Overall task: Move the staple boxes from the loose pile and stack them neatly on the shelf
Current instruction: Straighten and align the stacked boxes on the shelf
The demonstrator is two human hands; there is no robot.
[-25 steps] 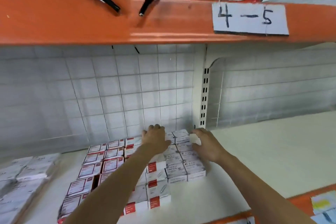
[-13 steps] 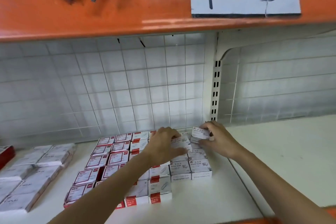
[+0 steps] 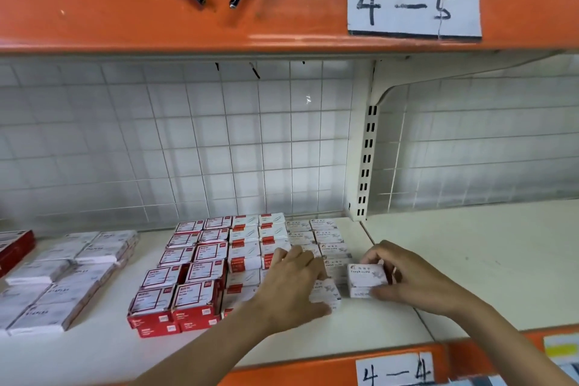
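Now right hand (image 3: 407,279) gripping box (image 3: 366,276) (fingers curled); left hand (image 3: 294,279) on boxes (image 3: 324,290)

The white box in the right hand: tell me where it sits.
The white box is gripped by the right hand at the right front corner of the stacked rows, beside the left hand.

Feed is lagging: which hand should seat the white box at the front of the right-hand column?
Right hand: it already grips the white box. Left hand lies on the neighbouring stack.
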